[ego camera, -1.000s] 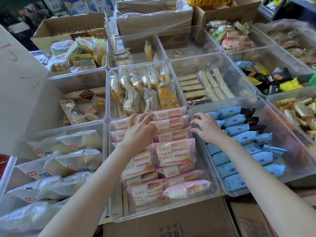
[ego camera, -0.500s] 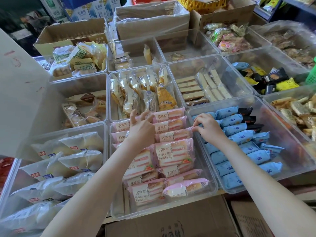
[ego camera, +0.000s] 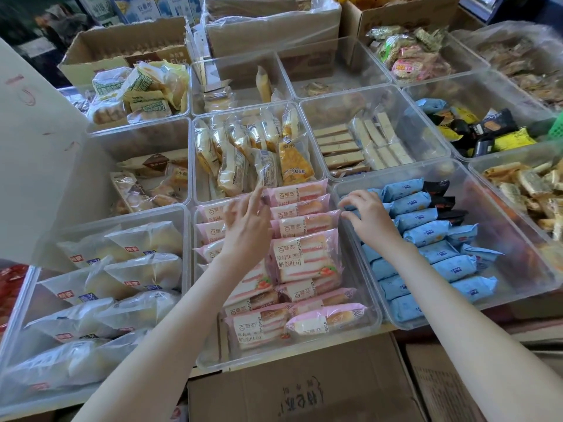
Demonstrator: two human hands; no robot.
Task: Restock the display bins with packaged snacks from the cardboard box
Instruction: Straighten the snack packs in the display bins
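Observation:
A clear bin in the front middle holds rows of pink strawberry toast packs. My left hand hovers over the far left rows of these packs, fingers straight and spread, holding nothing. To the right, another clear bin holds blue snack packs. My right hand rests on the blue packs at that bin's near-left side, fingers bent and spread, with nothing gripped. A closed cardboard box lies below the bins at the front edge.
Clear bins of other snacks fill the stand: white bread packs at left, yellow cake packs behind the pink ones, wafer bars at centre right. Open cardboard boxes stand at the back. A white board leans at left.
My left hand has lifted off the pink packs and its fingers have straightened. My right hand has stayed at the blue bin's left side.

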